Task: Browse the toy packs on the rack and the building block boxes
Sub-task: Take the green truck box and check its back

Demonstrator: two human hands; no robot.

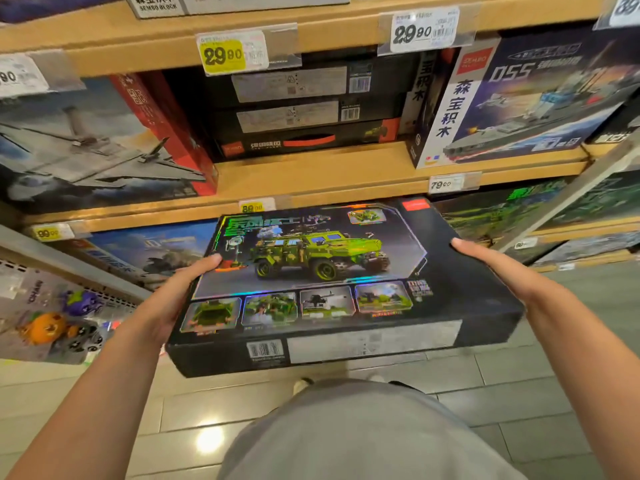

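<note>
The flat black cardboard box printed with a green armoured truck (332, 282) lies face-up between both hands, long axis crosswise, left hand (169, 299) and right hand (502, 268) clasping its short ends, apparently equally near, before the wooden shelf (311, 181).

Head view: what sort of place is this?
Most likely a shop's toy aisle: wooden shelves carry yellow price tags, stacked building block boxes, and both hands hold a black box picturing a green truck.
</note>
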